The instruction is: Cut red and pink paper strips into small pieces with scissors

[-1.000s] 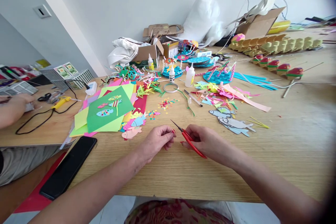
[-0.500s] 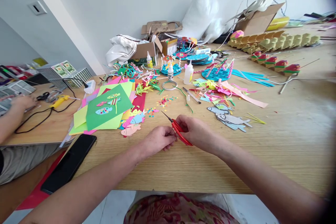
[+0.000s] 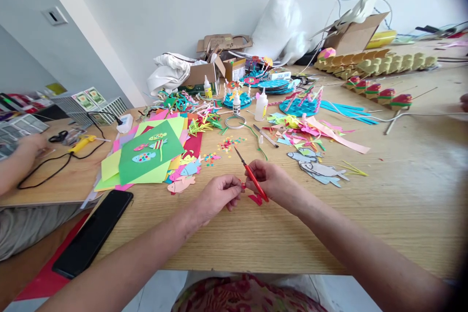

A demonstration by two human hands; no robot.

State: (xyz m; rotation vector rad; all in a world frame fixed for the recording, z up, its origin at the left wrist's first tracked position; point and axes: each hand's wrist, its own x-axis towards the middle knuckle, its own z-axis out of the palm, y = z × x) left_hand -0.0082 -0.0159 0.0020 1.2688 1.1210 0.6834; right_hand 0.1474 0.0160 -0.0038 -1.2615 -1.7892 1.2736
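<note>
My right hand (image 3: 272, 181) is closed on red-handled scissors (image 3: 256, 180), whose blades point up and to the left. Close beside it, my left hand (image 3: 222, 192) pinches a small red piece (image 3: 243, 185) between thumb and fingers. A pinkish-red paper scrap (image 3: 255, 199) lies on the wooden table just below the scissors. To the left are paper fish (image 3: 182, 184) and a green sheet (image 3: 126, 165) with several small fish on it. Colored dots (image 3: 227, 144) are scattered beyond my hands. Grey-blue fish cutouts (image 3: 325, 170) lie to the right.
A black phone (image 3: 95, 231) lies at the table's left edge. Glue bottles (image 3: 261, 106), a tape ring (image 3: 235, 122), a pen (image 3: 266, 135) and paper strips (image 3: 321, 131) stand or lie farther back. Another person's hand (image 3: 31, 148) is at far left, beside a yellow glue gun (image 3: 82, 143).
The scissors have turned more upright in my right hand. A pinkish-red scrap now shows on the table below them, and a red piece shows at my left fingertips. The view has shifted slightly.
</note>
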